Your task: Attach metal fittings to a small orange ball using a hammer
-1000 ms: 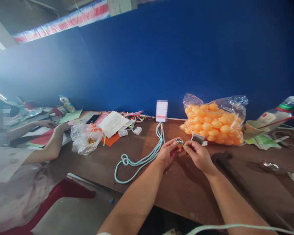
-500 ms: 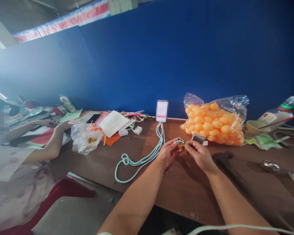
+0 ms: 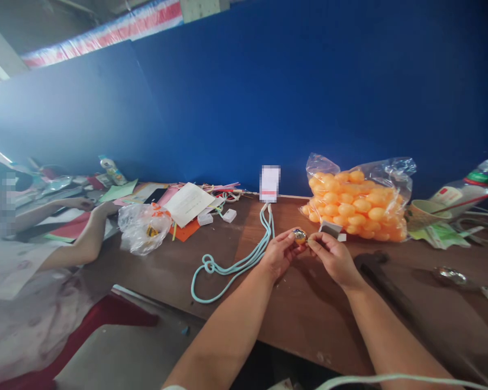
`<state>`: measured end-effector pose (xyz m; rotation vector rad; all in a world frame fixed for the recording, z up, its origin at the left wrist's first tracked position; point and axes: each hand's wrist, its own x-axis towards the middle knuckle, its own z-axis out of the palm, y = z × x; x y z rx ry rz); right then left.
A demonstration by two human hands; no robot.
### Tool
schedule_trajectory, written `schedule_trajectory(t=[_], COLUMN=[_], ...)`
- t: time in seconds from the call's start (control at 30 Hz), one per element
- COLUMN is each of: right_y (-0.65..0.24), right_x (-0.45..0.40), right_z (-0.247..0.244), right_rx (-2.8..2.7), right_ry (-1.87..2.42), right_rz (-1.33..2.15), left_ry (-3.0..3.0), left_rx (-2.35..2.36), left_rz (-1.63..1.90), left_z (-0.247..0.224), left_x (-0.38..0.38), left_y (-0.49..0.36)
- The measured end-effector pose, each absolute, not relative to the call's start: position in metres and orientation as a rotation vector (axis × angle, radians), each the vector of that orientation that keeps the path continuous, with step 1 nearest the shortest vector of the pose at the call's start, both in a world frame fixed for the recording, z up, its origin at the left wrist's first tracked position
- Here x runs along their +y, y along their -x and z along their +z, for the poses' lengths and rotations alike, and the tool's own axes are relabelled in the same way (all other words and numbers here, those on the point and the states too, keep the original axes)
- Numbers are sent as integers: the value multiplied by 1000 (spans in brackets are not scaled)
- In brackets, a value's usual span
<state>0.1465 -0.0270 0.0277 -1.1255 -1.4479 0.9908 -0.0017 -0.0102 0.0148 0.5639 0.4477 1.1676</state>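
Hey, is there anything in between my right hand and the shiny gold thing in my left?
Nothing visible. Your right hand is right at the edge of the shiny gold piece, which your left hand holds. The small grey box and the bag of orange pieces lie beyond your hands, not between them.

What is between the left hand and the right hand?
The head view shows a shiny object there, held by the left hand, the right hand at its edge.

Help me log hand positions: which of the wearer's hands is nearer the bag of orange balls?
Right. The right hand is just in front of the left part of the bag; the left hand is farther off, forward-left of it, toward the wearer.
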Motion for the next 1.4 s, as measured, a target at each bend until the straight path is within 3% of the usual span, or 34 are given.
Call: schedule_trajectory(t=[0.53, 1.4], right_y=[-143, -139], right_x=[-27, -25], right_z=[29, 29], right_rx=[-1171, -1131], right_ry=[971, 1013], right_rz=[1264, 1237], left_ry=[-562, -557], left_rx=[400, 437], left_rz=[1172, 1157], left_z=[15, 20], left_x=[-8, -12], left_y=[4, 2])
